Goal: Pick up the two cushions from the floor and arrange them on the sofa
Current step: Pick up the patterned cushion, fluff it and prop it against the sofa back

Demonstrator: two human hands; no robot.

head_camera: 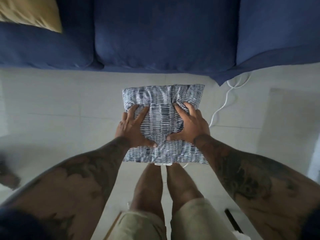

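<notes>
A blue-and-white striped cushion (162, 122) is in front of my legs, over the pale tiled floor, just short of the sofa. My left hand (133, 129) presses and grips its left side, fingers spread and digging into the fabric. My right hand (190, 125) does the same on its right side. The navy blue sofa (164, 35) fills the top of the view, its seat cushions facing me. A mustard yellow cushion (32, 13) lies on the sofa at the far left. I cannot tell whether the striped cushion rests on the floor or is lifted.
A white cable (223, 104) snakes over the floor (60, 104) to the right of the striped cushion, running under the sofa's right corner. A pale rectangular object (285, 118) sits on the floor at the right. A dark object (8, 175) lies at the left edge.
</notes>
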